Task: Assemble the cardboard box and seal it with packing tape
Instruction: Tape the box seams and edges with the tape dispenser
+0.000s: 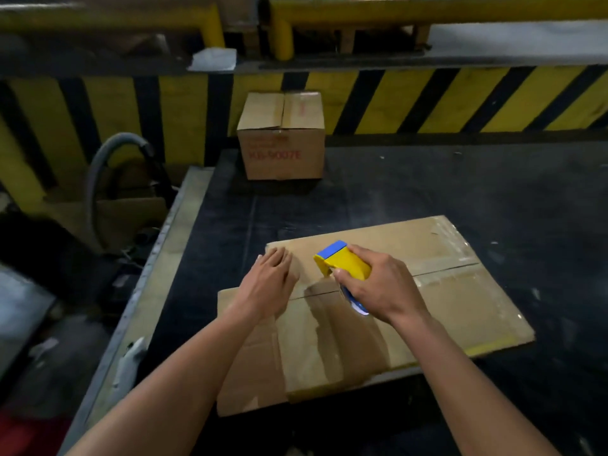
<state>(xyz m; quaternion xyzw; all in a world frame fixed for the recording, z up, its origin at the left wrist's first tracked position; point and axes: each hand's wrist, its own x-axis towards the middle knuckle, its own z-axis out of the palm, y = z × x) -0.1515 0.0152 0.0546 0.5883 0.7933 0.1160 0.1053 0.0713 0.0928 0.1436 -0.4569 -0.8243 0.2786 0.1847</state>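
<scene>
A brown cardboard box (444, 311) stands on the dark table in front of me, its top flaps folded shut with a seam running left to right. Clear tape lies along the right part of the seam. My right hand (378, 284) grips a yellow and blue tape dispenser (342, 261) pressed onto the seam near the box's middle. My left hand (269, 281) lies flat on the left end of the top flaps, fingers together, holding nothing. A loose strip of tape hangs down the near face.
A second, closed cardboard box (281, 136) with red print stands at the table's far edge. Behind it runs a yellow and black striped barrier (460, 100). A grey hose (98, 179) arches off the table's left side.
</scene>
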